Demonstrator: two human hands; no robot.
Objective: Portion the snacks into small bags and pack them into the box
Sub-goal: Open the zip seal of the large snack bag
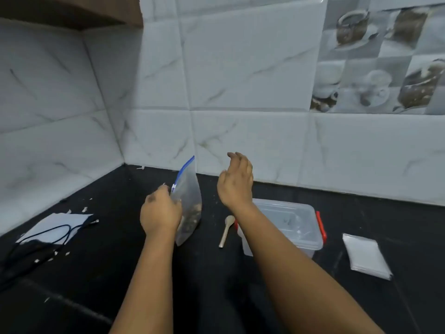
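A: Step in hand? 
B: Portioning. The zip bag (187, 196), snacks at its bottom, is held upright on the counter (120, 273), pinched by the left hand (160, 213). 
A: Right hand (237, 182)? 
B: Raised, fingers relaxed, nothing held. Next, probably, the spoon (226, 230) beside the box (289, 225) is to be taken.

Clear zip bag (189, 196) with blue seal strip, gripped by the left hand (160, 210), holds brown snacks (191, 219). Right of the right hand (237, 182): transparent box (292, 225) with red clips, pale beige spoon (226, 230), white small bags (366, 255). Black countertop (240, 297); white grey-veined tiles (240, 68).
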